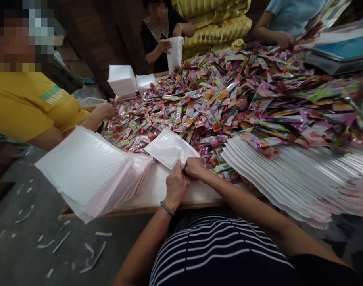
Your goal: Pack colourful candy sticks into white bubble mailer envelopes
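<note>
My left hand (pixel 175 183) and my right hand (pixel 194 167) meet at the near edge of a white padded envelope (pixel 169 147) lying on the table. Both hands pinch its open end with closed fingers. A bead bracelet sits on my left wrist. Just beyond the envelope spreads a large heap of small colourful sachets (pixel 229 91). To the left lies a fanned stack of white envelopes (pixel 86 171); to the right, another long fanned stack of envelopes (pixel 294 178).
A person in a yellow shirt (pixel 26 103) stands at the left with a hand at the sachets. Across the table another person holds a white envelope (pixel 175 51). A third person's arm (pixel 276 35) reaches in at top right. Yellow sacks (pixel 217 28) and white envelope piles (pixel 121 79) stand behind.
</note>
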`<state>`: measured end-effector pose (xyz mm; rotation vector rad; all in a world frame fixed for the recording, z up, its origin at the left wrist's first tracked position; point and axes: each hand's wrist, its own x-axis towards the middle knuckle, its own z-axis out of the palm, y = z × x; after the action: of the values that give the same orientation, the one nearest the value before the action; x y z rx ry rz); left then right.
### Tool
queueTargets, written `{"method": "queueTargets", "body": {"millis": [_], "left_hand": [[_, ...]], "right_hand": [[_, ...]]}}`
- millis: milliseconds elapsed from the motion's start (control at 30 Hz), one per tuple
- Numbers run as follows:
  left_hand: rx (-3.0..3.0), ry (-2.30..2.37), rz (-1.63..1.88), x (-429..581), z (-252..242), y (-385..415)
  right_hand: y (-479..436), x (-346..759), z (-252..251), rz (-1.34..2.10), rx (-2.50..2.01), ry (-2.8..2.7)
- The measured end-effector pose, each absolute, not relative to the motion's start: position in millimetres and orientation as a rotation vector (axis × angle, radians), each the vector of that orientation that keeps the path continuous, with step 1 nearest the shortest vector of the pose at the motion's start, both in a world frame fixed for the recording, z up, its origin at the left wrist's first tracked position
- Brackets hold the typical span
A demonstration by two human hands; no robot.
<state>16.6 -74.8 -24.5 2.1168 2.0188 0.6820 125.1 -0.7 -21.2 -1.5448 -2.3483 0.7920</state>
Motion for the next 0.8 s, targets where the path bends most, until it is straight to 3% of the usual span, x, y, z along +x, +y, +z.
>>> {"method": "queueTargets", "body": {"millis": [100, 267, 400, 533, 800], "left_hand": [[2.066, 2.064, 0.757, 12.8, -6.7, -73.0], [1.999, 2.078, 0.850, 8.6, 59.0, -55.1], [1.798, 1.897, 1.071, 5.3, 120.5, -38.1], [1.619, 1.684, 1.187, -4.6, 158.0, -37.2], [1.878, 1.928, 0.489, -31.1, 146.8, -55.3]], "right_hand": [[-15.4, 142.0, -4.8, 0.793, -1.301, -2.400], [-48.0, 183.3, 38.5, 0.250, -0.850, -2.244], [-47.4, 193.4, 81.9, -0.193, -0.733, -2.139], [-30.7, 187.9, 121.0, -0.286, -0.702, -1.989], [-4.1, 174.6, 129.7, -0.231, -0.525, -2.195]]}}
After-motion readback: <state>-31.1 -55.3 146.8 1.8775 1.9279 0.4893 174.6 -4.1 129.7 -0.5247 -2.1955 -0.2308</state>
